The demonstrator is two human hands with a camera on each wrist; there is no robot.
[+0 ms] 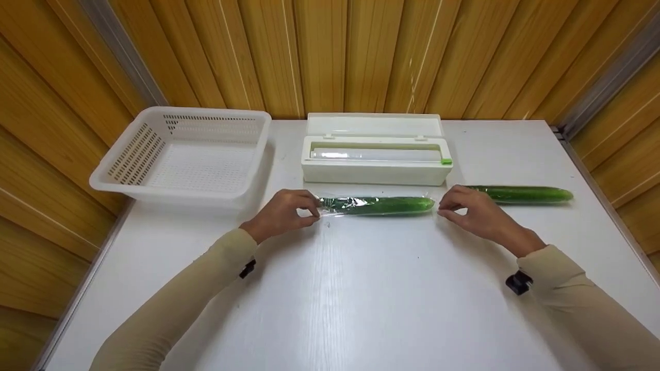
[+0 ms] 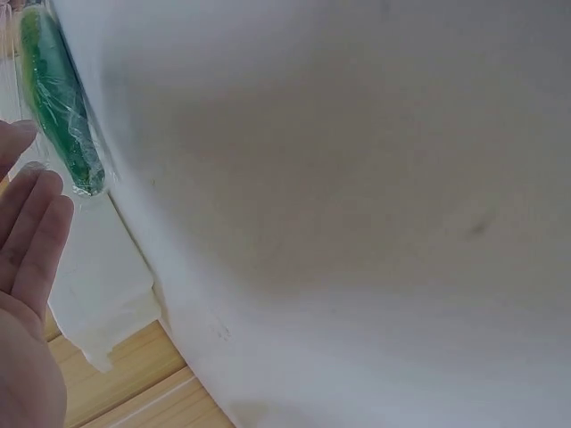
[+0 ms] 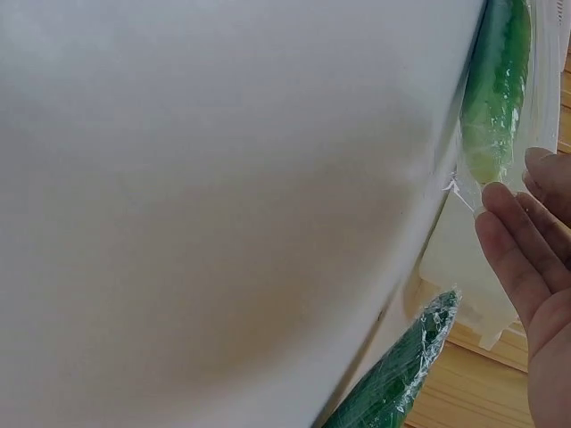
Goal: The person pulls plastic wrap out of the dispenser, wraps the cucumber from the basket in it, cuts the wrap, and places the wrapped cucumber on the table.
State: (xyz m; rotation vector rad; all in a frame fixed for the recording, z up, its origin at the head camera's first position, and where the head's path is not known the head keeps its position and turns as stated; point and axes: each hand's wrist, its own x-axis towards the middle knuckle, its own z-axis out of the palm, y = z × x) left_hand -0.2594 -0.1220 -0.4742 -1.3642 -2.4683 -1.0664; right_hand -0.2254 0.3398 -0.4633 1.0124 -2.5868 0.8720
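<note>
A cucumber (image 1: 381,205) in clear plastic wrap lies lengthwise in front of the wrap box, in the middle of the head view. At its left end my left hand (image 1: 289,212) pinches the loose wrap between thumb and fingertips. My right hand (image 1: 472,212) is at the other end, its thumb and fingers on the film just past the tip. In the right wrist view the film (image 3: 473,198) draws out from the cucumber's pale tip to the fingertips. A second wrapped cucumber (image 1: 531,195) lies to the right, its left end hidden behind the right hand.
A white wrap box (image 1: 376,174) stands behind the cucumber, lid raised, with a roll of film (image 1: 376,154) inside and a green slider (image 1: 446,161) at its right. A white perforated basket (image 1: 180,193) is at the back left. Wooden panels (image 1: 319,56) enclose the white table (image 1: 361,299).
</note>
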